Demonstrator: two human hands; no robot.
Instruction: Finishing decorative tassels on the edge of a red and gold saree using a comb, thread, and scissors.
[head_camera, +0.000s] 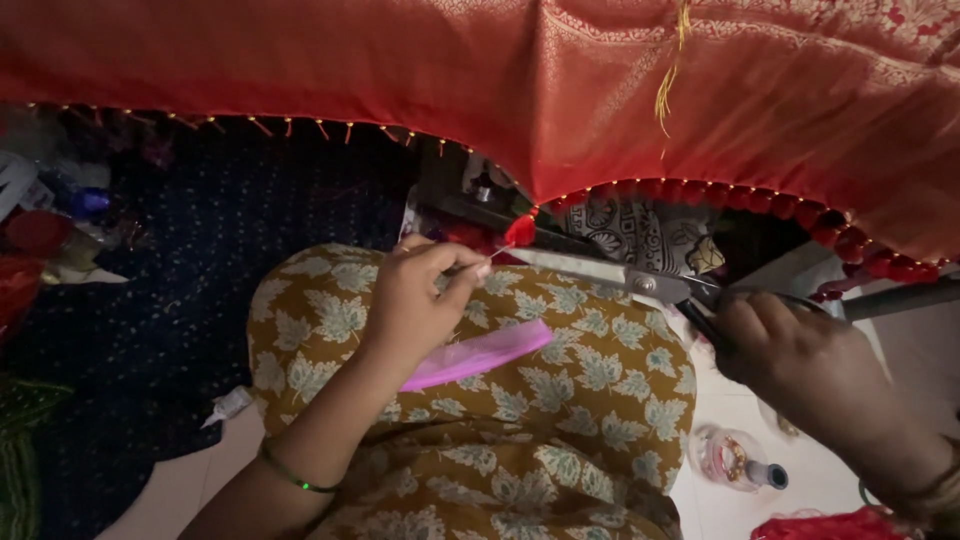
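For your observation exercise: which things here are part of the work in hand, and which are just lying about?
In use: left hand pinching a thread by the red tassel; right hand holding scissors; red cloth; pink strip under the left hand.

Lying about: small white tube; clear jar; patterned cushion.

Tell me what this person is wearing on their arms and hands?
Both forearms are bare, with no sleeves in view and no gloves. The left hand has a thin green bangle around the wrist. The right hand has bangles at the wrist too, partly cut off by the picture's edge, so their colour is hard to tell. No rings can be made out.
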